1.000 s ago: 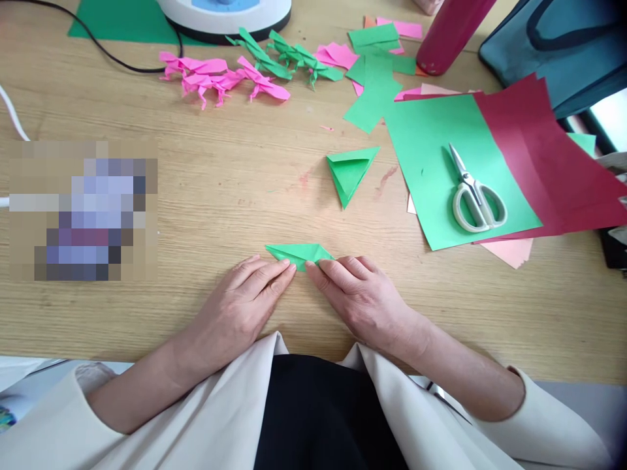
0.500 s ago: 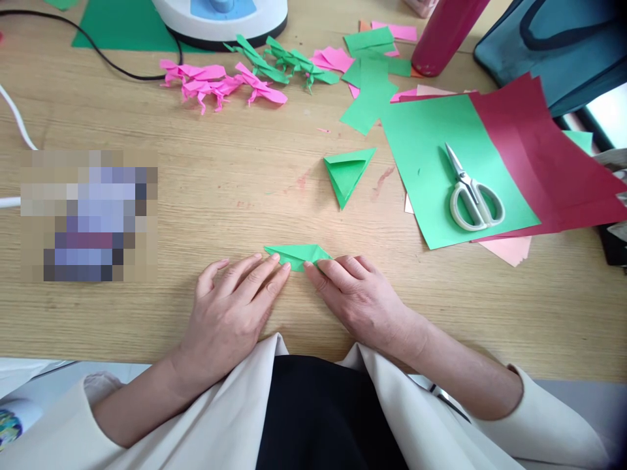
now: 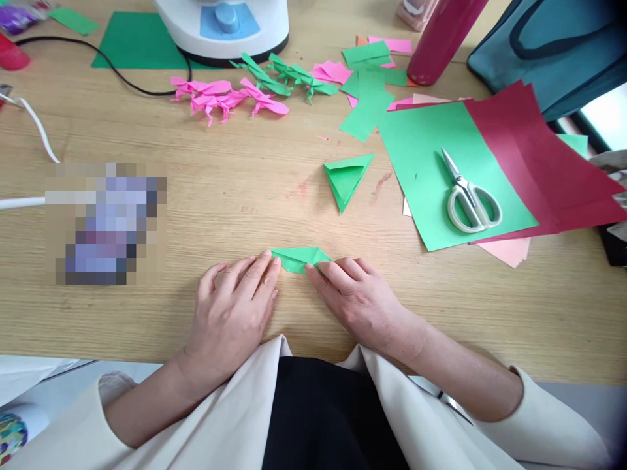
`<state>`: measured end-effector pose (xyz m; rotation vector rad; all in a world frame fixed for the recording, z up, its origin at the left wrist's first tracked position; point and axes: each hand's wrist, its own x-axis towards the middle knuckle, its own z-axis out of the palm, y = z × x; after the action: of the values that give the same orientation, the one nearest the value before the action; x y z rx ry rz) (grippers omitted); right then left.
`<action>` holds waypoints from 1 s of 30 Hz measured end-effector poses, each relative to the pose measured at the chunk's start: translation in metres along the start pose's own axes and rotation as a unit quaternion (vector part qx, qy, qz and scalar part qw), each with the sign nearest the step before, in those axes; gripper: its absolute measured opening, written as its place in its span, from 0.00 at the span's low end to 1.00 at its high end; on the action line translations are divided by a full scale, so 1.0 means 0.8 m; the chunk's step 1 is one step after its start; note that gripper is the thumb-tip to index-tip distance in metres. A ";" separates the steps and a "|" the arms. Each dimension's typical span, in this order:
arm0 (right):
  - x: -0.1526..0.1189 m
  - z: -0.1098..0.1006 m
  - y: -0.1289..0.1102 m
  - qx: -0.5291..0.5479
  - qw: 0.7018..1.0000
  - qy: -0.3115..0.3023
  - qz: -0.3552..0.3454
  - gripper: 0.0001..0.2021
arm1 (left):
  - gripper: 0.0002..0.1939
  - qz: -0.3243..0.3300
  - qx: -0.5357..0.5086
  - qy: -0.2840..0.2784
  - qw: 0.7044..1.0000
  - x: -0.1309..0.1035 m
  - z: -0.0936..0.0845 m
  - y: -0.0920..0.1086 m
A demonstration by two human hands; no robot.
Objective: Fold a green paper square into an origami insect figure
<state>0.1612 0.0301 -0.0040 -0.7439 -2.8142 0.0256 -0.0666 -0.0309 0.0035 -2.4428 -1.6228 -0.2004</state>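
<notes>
A narrow strip of folded green paper (image 3: 301, 258) lies on the wooden table close to my body, creased lengthwise and pointed toward the ends. My left hand (image 3: 235, 303) grips its left tip between thumb and fingertips, which cover that end. At the other end, my right hand (image 3: 360, 297) has its thumb on the lower edge and its bent fingers over the right tip. Beyond the hands sits a second folded green paper (image 3: 347, 181), triangular with a raised flap at its top edge.
White-handled scissors (image 3: 473, 199) rest on green and red sheets (image 3: 416, 150) at the right. Pink (image 3: 215, 98) and green (image 3: 294, 75) origami figures stand at the back, before a white appliance (image 3: 264, 26). A red bottle (image 3: 435, 46) and teal bag (image 3: 543, 52) are behind.
My left fingers have slid left along the folded paper to its tip, uncovering more of its lower edge. My right hand has barely moved. The view has shifted slightly.
</notes>
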 end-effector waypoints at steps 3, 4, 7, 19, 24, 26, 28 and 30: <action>0.000 0.000 0.000 0.000 1.000 0.004 0.001 0.20 | 0.21 -0.002 -0.003 0.000 1.000 0.001 0.000 -0.001; 0.000 0.001 0.000 -0.001 1.000 0.005 0.002 0.20 | 0.21 -0.005 -0.008 -0.002 1.000 0.001 -0.001 -0.002; 0.000 0.001 -0.001 0.007 1.000 -0.004 0.005 0.20 | 0.20 -0.024 -0.025 -0.006 0.999 0.004 -0.006 -0.002; -0.014 -0.008 0.039 0.299 0.954 0.025 0.008 0.16 | 0.19 0.121 -0.072 -0.023 0.990 0.015 0.003 0.014; -0.018 -0.008 0.044 0.283 0.958 0.034 -0.010 0.19 | 0.19 0.114 -0.053 -0.017 0.992 0.016 0.000 0.017; -0.017 -0.008 0.041 0.253 0.967 0.030 -0.021 0.20 | 0.20 0.111 -0.039 -0.016 0.993 0.015 0.001 0.019; -0.016 -0.008 0.038 0.227 0.973 0.022 -0.029 0.20 | 0.20 0.113 -0.027 -0.015 0.993 0.015 0.002 0.021; -0.015 -0.008 0.037 0.211 0.977 0.016 -0.032 0.20 | 0.20 0.114 -0.021 -0.016 0.993 0.015 0.003 0.022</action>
<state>0.1874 0.0494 -0.0029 -0.5448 -2.6607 0.5756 -0.0455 -0.0267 0.0021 -2.6502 -1.3498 -0.1611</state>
